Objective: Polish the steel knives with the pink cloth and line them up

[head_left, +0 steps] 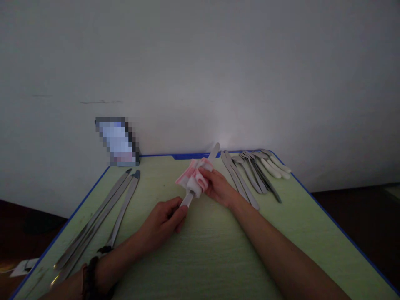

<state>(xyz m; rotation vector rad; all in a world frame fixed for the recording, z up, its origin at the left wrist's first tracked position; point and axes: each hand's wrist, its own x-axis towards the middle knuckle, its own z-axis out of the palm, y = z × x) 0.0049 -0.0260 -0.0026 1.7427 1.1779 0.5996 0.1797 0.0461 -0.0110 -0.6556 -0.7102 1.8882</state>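
Observation:
My left hand point(168, 216) is closed around the handle of a metal table knife point(214, 151), which points away from me and up to the right. A pink and white cloth point(191, 175) is wrapped about the knife's middle. My right hand point(217, 185) pinches this cloth against the knife, thumb on top. Beyond the cloth the rounded blade tip sticks out near the table's far edge. To the right of my right hand lie two more table knives point(239, 179), side by side.
Several spoons and forks point(254, 171) lie at the far right, some with white handles point(271, 168). Long metal utensils point(96, 216) rest along the left side. A blurred-out screen device point(117, 141) leans on the wall point(200, 75) behind the blue-edged green table point(200, 266).

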